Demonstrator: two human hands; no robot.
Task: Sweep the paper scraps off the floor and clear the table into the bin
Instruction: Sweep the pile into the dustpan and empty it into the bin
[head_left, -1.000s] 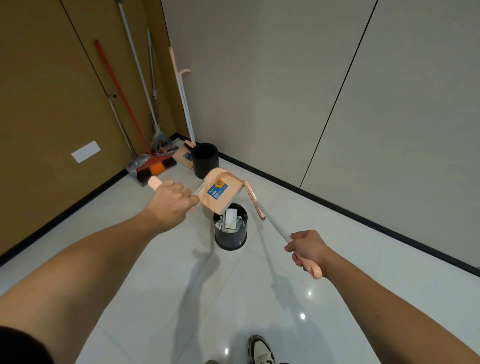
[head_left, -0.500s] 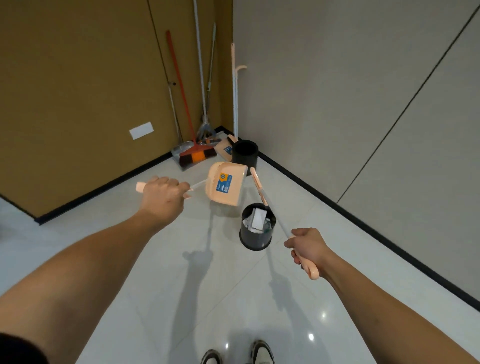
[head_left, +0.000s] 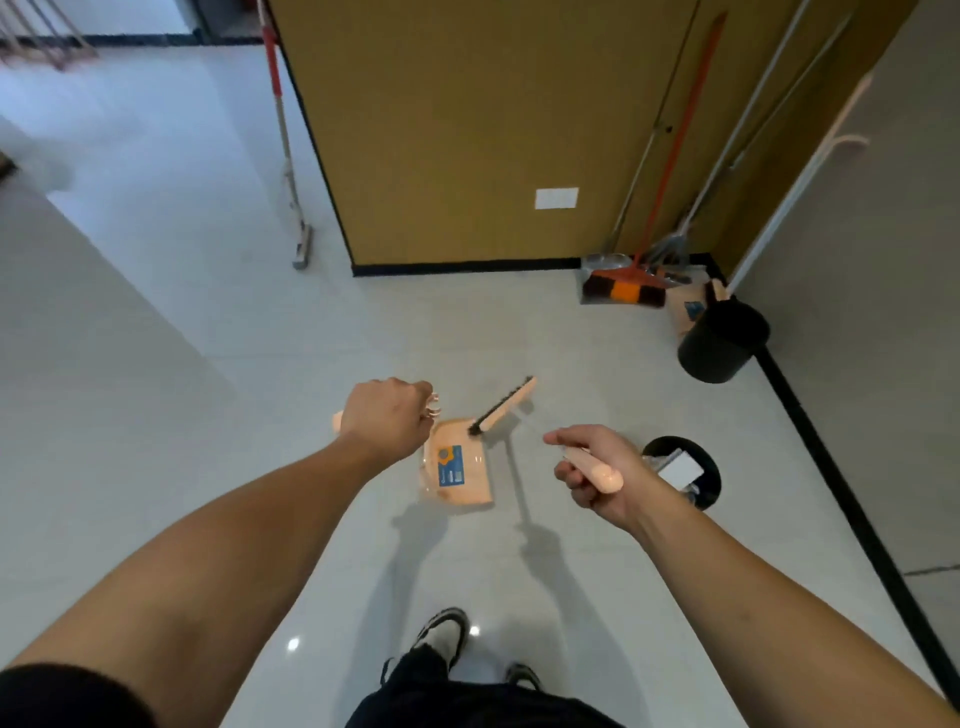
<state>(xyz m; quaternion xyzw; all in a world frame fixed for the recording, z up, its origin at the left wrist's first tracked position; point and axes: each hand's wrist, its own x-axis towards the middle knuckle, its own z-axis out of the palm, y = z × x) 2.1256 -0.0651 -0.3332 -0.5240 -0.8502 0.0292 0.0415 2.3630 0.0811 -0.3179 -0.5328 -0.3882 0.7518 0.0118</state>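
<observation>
Floor (head_left: 218, 322): pale glossy tile, open to the front and left as far as the ochre wall panel (head_left: 467, 130), whose black skirting (head_left: 467, 267) marks its foot; a second black skirting line runs down the right side. Left hand (head_left: 387, 418): fingers closed around the peach handle of the dustpan (head_left: 457, 470), which hangs low in front of the person with its blue label facing up. Right hand (head_left: 597, 470): fingers wrapped around the peach grip of the brush (head_left: 501, 405), whose bristled head lies past the pan's far edge, pointing away. Small black bin (head_left: 691, 462): on the floor just right of the right hand, white paper scraps (head_left: 678, 467) showing inside (its near rim is covered by the wrist). Larger black bin (head_left: 722, 340): further off near the right skirting, beside an orange-headed broom (head_left: 628, 288) and several long-handled tools leaning in the corner. Red-and-white mop (head_left: 285, 145): leaning at the panel's left edge. Change since the earlier frames: the view has swung left, so the corner tools now sit at upper right; the dustpan, previously tipped over the small bin, is now clear of it and well to its left. Shoes (head_left: 441, 631) show at the bottom; the brush's shaft between head and grip is blurred and hard to trace.
</observation>
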